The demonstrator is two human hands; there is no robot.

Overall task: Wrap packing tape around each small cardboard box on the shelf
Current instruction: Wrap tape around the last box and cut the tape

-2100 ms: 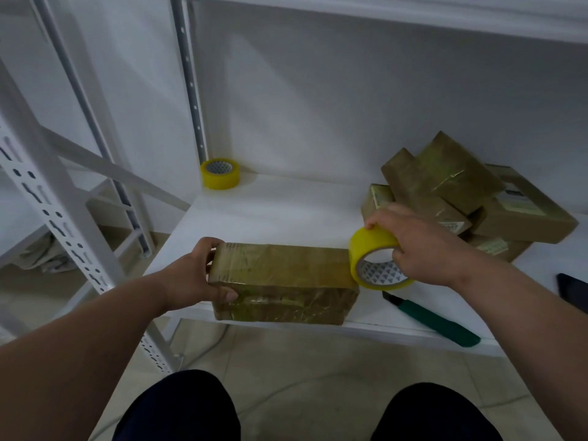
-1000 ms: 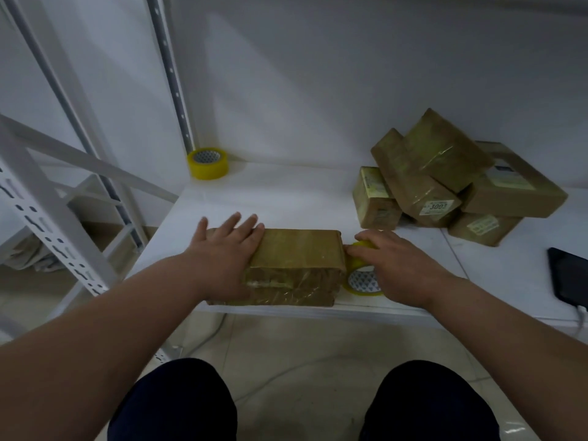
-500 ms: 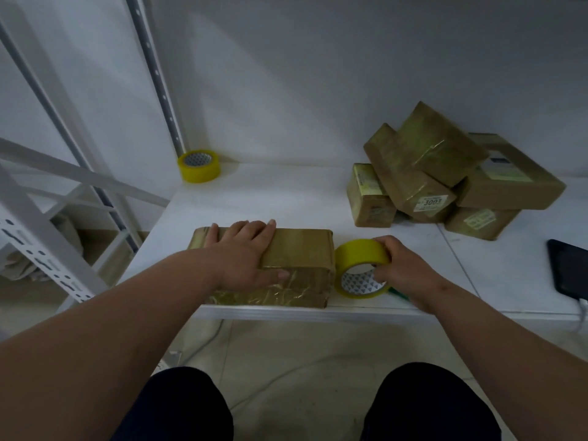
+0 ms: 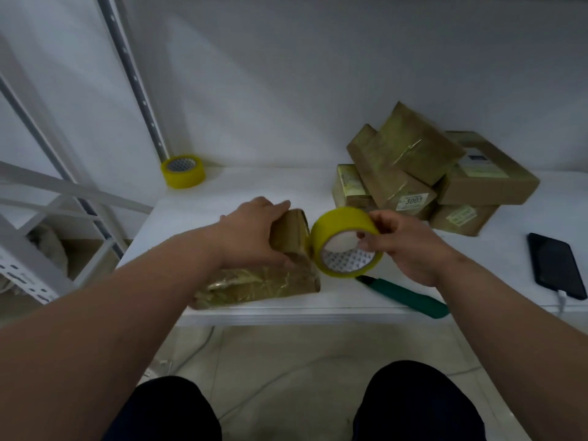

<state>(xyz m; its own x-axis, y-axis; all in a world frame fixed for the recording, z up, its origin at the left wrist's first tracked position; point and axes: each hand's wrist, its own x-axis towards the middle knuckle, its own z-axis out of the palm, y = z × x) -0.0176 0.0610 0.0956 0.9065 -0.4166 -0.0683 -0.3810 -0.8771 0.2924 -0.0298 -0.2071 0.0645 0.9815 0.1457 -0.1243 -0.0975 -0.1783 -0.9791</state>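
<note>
A tape-covered cardboard box (image 4: 273, 281) lies at the front edge of the white shelf (image 4: 222, 198). My left hand (image 4: 251, 237) grips its top, thumb down the front face. My right hand (image 4: 404, 246) holds a yellow tape roll (image 4: 345, 241) lifted just off the box's right end, fingers hooked through the core. A strip of tape appears to run from the roll to the box, though blur makes it unclear. Several more taped boxes (image 4: 413, 173) are piled at the back right.
A second yellow tape roll (image 4: 183, 170) stands at the back left by the shelf upright. A green-handled cutter (image 4: 410, 297) lies near the front edge to the right. A black phone (image 4: 555, 268) with a cable rests at the far right.
My right hand has lifted the tape roll from the shelf up beside the box's right end. My left hand shifted to the right along the box top. The box has turned slightly.
</note>
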